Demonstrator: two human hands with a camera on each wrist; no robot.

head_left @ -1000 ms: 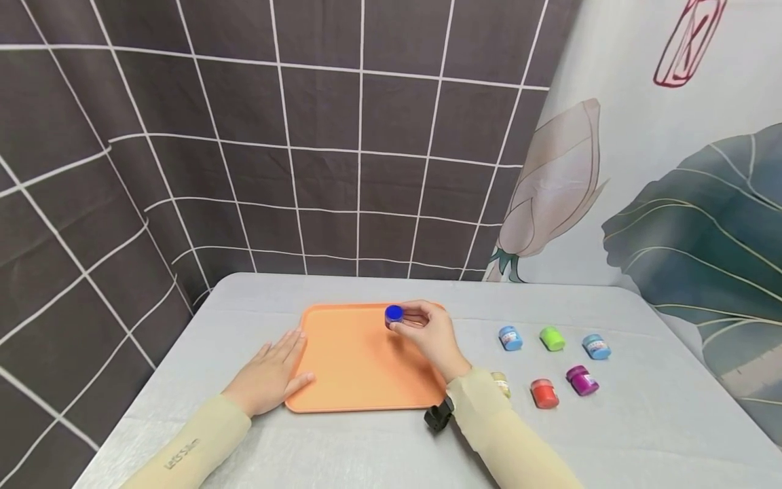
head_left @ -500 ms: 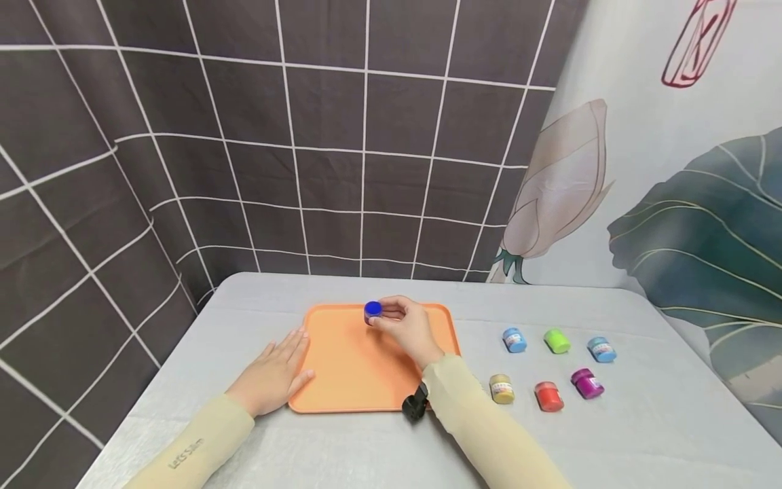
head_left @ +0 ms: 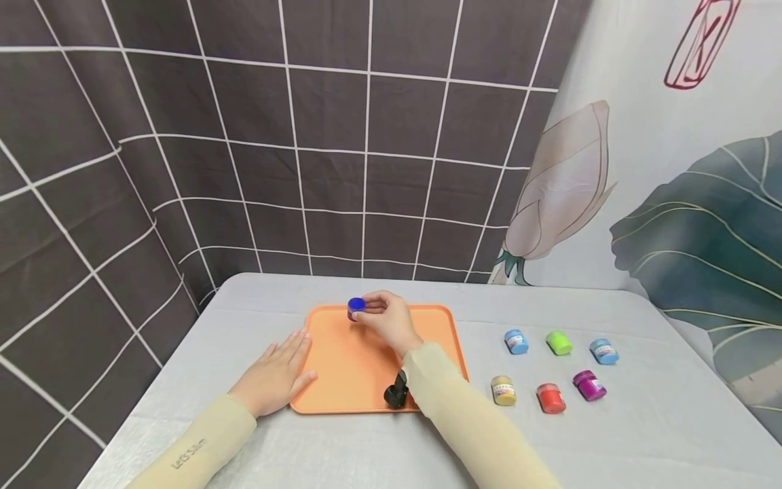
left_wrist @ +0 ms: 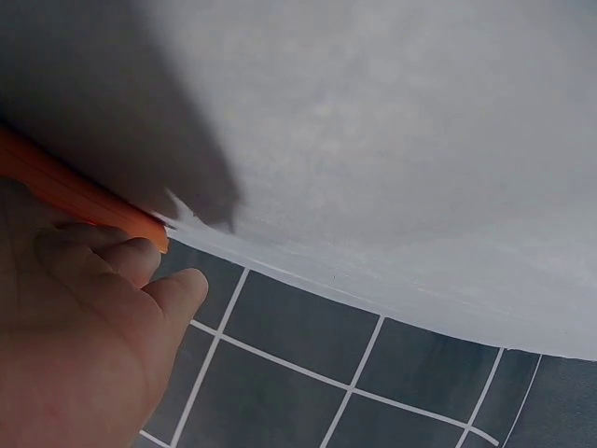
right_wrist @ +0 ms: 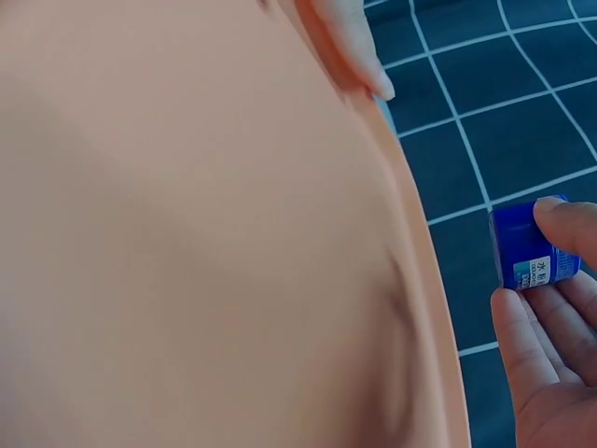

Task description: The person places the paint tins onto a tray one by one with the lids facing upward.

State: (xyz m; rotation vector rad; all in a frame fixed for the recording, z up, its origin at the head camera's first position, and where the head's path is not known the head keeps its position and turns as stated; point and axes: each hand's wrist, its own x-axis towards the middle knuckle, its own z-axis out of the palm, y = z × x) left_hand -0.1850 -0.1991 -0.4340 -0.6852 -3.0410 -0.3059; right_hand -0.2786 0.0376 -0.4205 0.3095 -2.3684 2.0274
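Between thumb and fingers, my right hand pinches a small dark-blue paint jar above the far left part of the orange tray. In the right wrist view the jar shows a printed label and is held apart from the tray's surface. My left hand lies with extended fingers along the tray's left edge, fingertips and thumb touching the rim. The left wrist view shows that hand against the tray's orange edge.
Right of the tray, several paint jars lie on the grey-white tablecloth: light-blue jars, a green jar, a yellow-gold jar, a red jar and a purple jar. A dark gridded curtain hangs behind the table.
My right hand has carried the blue jar leftward across the tray, toward its far left part. The yellow-gold jar, earlier partly hidden by the right sleeve, is now uncovered. My left hand stays at the rim.
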